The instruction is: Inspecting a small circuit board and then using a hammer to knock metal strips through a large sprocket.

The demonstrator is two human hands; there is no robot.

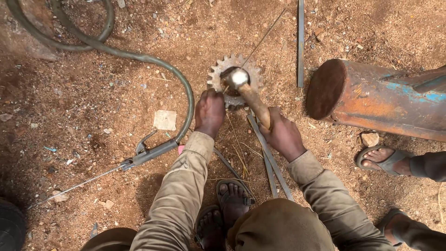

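A rusty toothed gear wheel (pixel 217 74) lies flat on the reddish dirt. My left hand (pixel 209 112) rests on its near edge, fingers curled down on the rim. My right hand (pixel 282 135) grips the wooden handle of a hammer (pixel 253 98). The hammer's shiny metal head (pixel 239 77) is over the gear's centre. A thin rod (pixel 265 37) runs from the gear's middle up to the right. Flat metal strips (pixel 271 162) lie on the ground under my right wrist.
A welding electrode holder (pixel 148 153) with its thick cable (pixel 139 58) lies to the left. A large rusty orange and blue pipe (pixel 381 97) lies at the right. Another person's sandalled feet (pixel 381 160) are at the right edge. My own sandalled feet (pixel 225 209) are below.
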